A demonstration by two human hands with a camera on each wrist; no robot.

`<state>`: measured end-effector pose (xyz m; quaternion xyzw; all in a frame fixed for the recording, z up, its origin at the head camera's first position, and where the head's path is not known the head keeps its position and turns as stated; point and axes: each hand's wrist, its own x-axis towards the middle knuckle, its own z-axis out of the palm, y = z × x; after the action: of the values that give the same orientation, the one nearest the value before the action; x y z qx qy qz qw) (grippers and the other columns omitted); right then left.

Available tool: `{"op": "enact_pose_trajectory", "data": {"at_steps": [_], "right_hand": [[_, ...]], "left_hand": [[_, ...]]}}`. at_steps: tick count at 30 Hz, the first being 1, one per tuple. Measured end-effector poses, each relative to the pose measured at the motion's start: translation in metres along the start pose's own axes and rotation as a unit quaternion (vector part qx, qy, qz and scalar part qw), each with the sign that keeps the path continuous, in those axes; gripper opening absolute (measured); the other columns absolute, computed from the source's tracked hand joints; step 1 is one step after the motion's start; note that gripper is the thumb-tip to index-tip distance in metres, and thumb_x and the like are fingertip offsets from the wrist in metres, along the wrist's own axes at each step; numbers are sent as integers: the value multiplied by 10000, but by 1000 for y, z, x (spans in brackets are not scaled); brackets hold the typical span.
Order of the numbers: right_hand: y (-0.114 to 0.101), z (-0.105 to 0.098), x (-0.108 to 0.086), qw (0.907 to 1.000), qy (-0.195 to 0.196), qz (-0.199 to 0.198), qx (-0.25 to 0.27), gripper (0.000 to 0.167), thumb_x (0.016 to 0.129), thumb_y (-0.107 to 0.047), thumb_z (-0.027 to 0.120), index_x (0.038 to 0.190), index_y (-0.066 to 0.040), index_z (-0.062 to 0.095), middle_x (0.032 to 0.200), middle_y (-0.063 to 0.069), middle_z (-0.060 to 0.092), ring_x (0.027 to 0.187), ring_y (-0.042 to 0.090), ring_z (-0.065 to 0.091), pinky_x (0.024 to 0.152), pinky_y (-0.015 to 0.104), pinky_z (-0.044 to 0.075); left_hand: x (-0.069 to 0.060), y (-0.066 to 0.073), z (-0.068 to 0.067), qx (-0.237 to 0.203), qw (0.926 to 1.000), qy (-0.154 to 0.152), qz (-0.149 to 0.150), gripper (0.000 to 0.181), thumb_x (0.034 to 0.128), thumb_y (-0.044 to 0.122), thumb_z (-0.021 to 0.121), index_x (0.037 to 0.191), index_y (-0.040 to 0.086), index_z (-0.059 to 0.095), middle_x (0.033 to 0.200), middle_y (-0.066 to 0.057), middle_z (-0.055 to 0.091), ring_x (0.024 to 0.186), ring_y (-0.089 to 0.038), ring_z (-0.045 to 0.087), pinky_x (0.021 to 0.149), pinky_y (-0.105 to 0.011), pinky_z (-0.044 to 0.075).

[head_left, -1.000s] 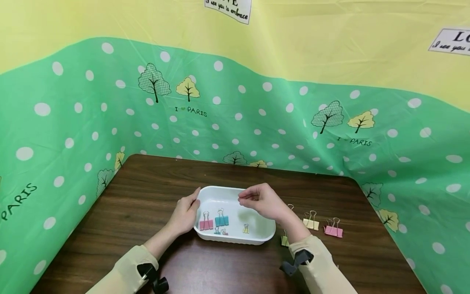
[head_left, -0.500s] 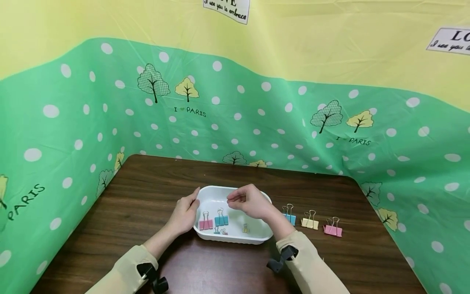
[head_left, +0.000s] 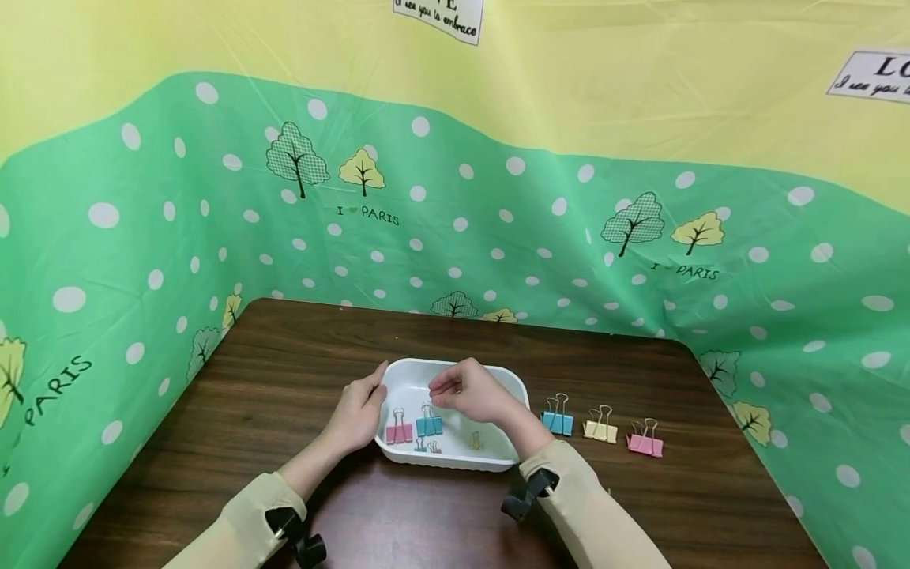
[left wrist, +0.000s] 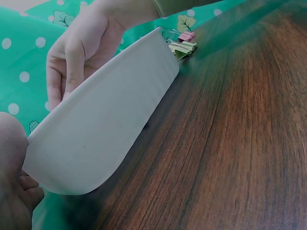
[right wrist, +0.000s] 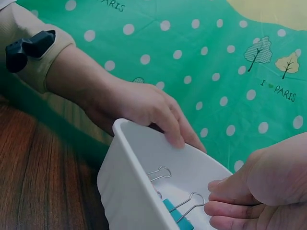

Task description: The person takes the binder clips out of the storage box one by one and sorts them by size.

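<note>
A person's left grip [head_left: 359, 411] clasps the left edge of a white tray [head_left: 448, 461] on a dark wooden tabletop [head_left: 306, 348], while the right grip [head_left: 472, 391] hangs over the tray's interior, fingertips drawn close to the thumb; whether anything is pinched between them cannot be told.

Inside the tray sit a large pink clip [head_left: 399, 434] and a large blue clip [head_left: 430, 427], with a small blue clip [head_left: 420, 446], a small pink clip [head_left: 434, 448] and a small yellow clip [head_left: 475, 441] toward the near wall. Just right of the tray stand another blue clip [head_left: 558, 423], a cream clip [head_left: 600, 431] and another pink clip [head_left: 645, 446].

The thin-walled tray looks light, stiff and smooth, apt to slide if nudged; its rim offers the surest hold. The clips appear light, hard and sturdy rather than fragile. Their glossy bodies may prove slippery and their wire loops likely swivel, so a fingertip pinch across the body, or on both loops together, seems best.
</note>
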<state>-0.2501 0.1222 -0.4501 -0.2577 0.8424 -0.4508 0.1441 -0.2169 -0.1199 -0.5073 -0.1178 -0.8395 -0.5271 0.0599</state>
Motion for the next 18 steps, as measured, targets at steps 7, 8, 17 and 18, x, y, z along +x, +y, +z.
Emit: {"op": "enact_pose_trajectory", "data": {"at_steps": [7, 8, 17, 18], "right_hand": [[0, 7, 5, 9997, -96, -16, -239, 134, 916, 53, 773, 1047, 82, 775, 915, 106, 773, 839, 150, 720, 774, 271, 596], [0, 8, 6, 9995, -105, -3, -293, 132, 914, 49, 777, 1044, 73, 777, 908, 94, 770, 831, 139, 712, 772, 269, 594], [4, 18, 9, 9992, -50, 39, -388, 98, 907, 68, 782, 1004, 56, 790, 872, 70, 762, 781, 110, 682, 734, 240, 585], [4, 19, 9, 9992, -37, 37, -400, 92, 906, 66, 783, 996, 50, 794, 867, 62, 761, 775, 109, 679, 728, 240, 584]], "left_hand": [[0, 0, 0, 4, 10000, 47, 44, 474, 1077, 27, 478, 1527, -119, 453, 1541, -246, 483, 1415, -356, 478, 1196, -495, 347], [0, 1, 0, 5, 10000, 57, 47, 473, 1076, 27, 482, 1526, -119, 456, 1539, -245, 486, 1412, -357, 482, 1195, -495, 350], [0, 1, 0, -14, 10000, 52, 71, 470, 1075, 19, 489, 1522, -125, 458, 1521, -260, 503, 1398, -361, 500, 1187, -505, 359], [0, 1, 0, -14, 10000, 51, 74, 470, 1074, 16, 488, 1521, -127, 459, 1523, -262, 502, 1399, -363, 498, 1186, -507, 359]]}}
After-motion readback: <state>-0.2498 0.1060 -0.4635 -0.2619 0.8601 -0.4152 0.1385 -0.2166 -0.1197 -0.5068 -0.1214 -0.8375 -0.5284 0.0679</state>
